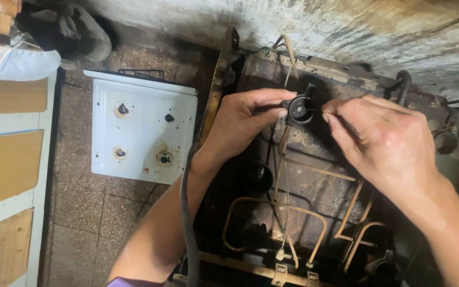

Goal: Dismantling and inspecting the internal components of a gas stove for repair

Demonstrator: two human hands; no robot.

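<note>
My left hand (243, 119) pinches a small black round burner part (299, 108) between thumb and fingers, holding it above an opened, rusty stove body (320, 180). My right hand (383, 141) comes in from the right, fingertips pinched on a thin wire or needle (314, 110) whose tip points into the middle of the black part. Bent copper gas pipes (293, 212) run across the stove's inside below both hands.
A white stove top plate (144, 130) with four burner holes lies on the tiled floor (96, 207) at the left. A black hose (186, 212) hangs by my left forearm. Wooden cabinet fronts (6, 159) stand at far left; a stained wall (293, 26) lies behind.
</note>
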